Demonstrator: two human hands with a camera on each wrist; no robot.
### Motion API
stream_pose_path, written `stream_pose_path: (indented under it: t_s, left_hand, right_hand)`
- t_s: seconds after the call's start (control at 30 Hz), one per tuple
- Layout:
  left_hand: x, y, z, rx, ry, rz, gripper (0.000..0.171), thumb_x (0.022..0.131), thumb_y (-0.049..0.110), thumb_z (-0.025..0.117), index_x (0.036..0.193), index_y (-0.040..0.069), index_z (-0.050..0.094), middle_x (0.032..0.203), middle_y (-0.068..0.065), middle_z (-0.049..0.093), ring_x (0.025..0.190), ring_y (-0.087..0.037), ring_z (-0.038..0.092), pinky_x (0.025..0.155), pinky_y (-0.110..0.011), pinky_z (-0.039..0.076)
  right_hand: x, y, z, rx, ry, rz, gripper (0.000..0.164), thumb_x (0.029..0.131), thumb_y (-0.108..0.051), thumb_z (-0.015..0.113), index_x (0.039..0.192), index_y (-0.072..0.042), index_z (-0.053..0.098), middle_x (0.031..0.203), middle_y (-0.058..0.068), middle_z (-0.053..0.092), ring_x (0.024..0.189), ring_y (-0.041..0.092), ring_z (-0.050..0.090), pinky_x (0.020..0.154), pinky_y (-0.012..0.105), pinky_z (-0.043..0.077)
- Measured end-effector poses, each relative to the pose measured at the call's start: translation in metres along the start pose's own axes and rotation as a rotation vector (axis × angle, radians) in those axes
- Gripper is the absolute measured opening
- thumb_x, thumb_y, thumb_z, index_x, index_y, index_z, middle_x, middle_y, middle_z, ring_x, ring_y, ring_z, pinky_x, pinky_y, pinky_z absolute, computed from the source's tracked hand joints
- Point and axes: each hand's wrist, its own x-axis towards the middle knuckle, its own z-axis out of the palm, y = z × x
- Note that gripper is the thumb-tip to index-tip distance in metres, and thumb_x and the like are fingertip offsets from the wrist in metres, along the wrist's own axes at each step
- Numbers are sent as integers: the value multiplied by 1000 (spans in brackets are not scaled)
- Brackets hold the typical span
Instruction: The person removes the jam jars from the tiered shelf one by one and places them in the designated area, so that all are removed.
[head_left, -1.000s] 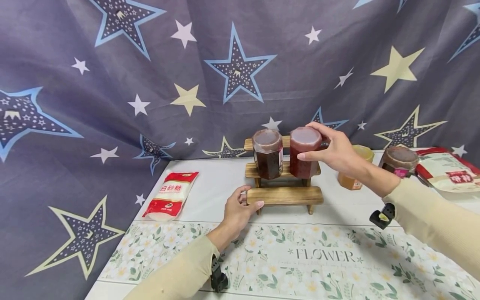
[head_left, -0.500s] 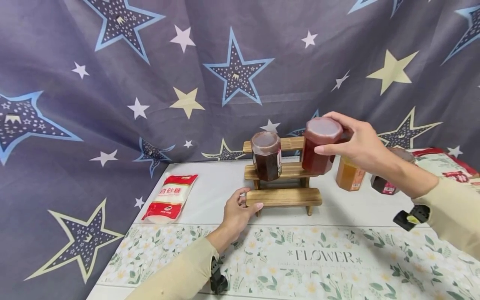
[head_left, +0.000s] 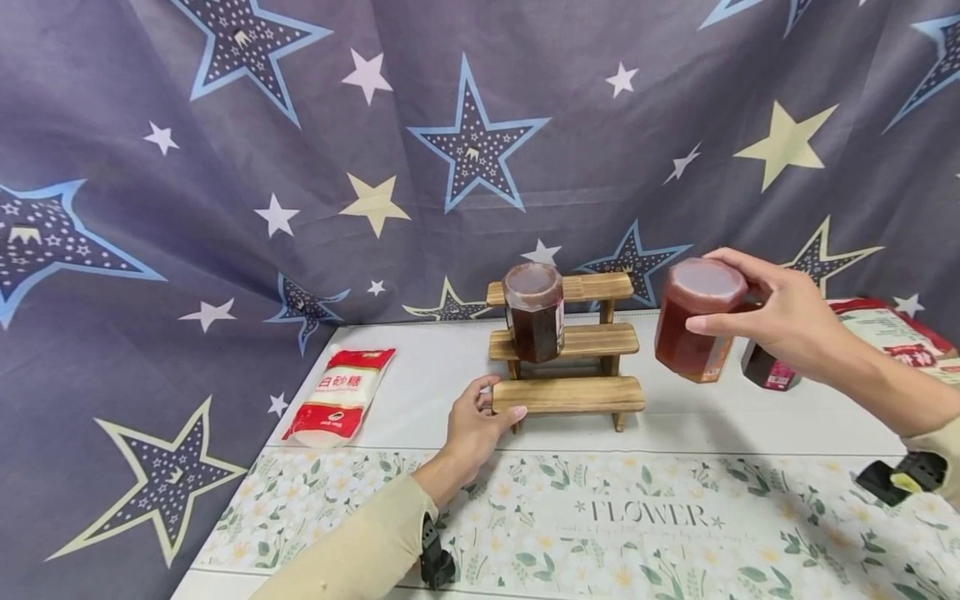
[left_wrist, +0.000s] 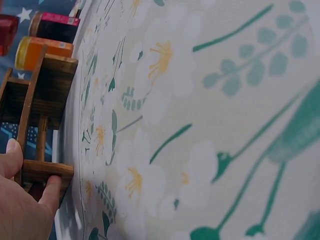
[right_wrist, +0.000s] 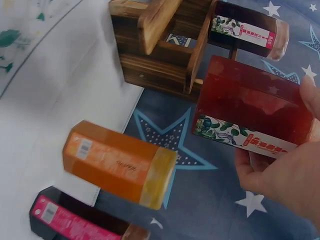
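Observation:
A red jar with a frosted lid is held up by my right hand, thumb in front and fingers behind near the lid. In the right wrist view its label faces the camera. My left hand grips the left end of the lowest step of a three-step wooden rack. Upright on the rack's middle step stands a dark jar. Behind the held red jar, mostly hidden in the head view, is an orange jar with a yellow lid; the right wrist view shows it whole.
Another dark jar with a pink label stands partly behind my right hand. A red and white bag lies at the far right, and a sugar bag at the left. A floral mat covers the front of the table.
My right hand has lifted the red jar off the rack's middle step and carried it to the right, in front of the orange jar. My left hand stays on the rack.

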Motion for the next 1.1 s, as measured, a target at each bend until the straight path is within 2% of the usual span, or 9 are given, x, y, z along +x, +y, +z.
stream_pose_path:
  t_s: [0.37,0.5,0.67,0.8,0.87,0.93,1.03,1.1]
  left_hand:
    - [0,-1,0,3,9,-5,63,82,13,78,137,10,49,109,-8,63,90,-18,61,74,-29,53]
    - [0,-1,0,1,7,-6,62,82,14,78,137,11,49,109,-9,63,91,-18,61,75,-30,53]
    - [0,-1,0,5,4,-2,61,82,14,78,136,13,50,109,-9,63,90,-18,61,74,-30,52]
    - [0,-1,0,5,6,3,60,82,14,78,135,14,50,109,-9,63,90,-18,61,74,-31,52]
    - [0,-1,1,1,6,2,60,82,13,78,135,13,50,110,-9,63,91,-18,62,75,-30,53]
    - [1,-2,1,-1,6,1,60,82,13,78,135,13,50,110,-9,63,92,-18,62,76,-30,53]
    - [1,-2,1,-3,6,-2,60,82,13,78,135,14,50,110,-9,63,92,-18,62,76,-30,53]
    - [1,-1,1,-3,5,-3,60,82,13,78,135,14,50,110,-9,63,91,-18,62,75,-30,53]
  right_hand:
    - [-22,24,-6,57,8,37,65,77,-21,83,134,-21,50,106,-13,62,91,-5,60,65,19,53]
    - [-29,34,-8,27,27,48,70,77,-22,84,136,-20,48,103,-19,61,89,-7,59,64,18,51]
    - [-35,49,-8,-17,42,73,71,75,-25,85,136,-20,48,99,-21,59,82,-4,58,57,26,52]
    - [-38,62,-4,-26,60,75,73,73,-24,86,136,-16,50,99,-21,57,83,-7,56,60,18,49]
    - [-40,68,-2,-43,62,89,77,73,-25,86,139,-14,49,103,-17,58,85,-11,53,63,12,46]
    - [-41,72,0,-59,53,109,82,73,-28,86,142,-12,45,111,-6,60,85,-15,50,64,9,44]
    - [-43,79,3,-89,25,129,88,73,-32,86,146,-10,41,120,14,57,85,-17,46,63,9,43]
    - [-45,83,6,-87,11,134,88,73,-33,85,146,-9,41,121,19,56,86,-18,46,63,10,43]
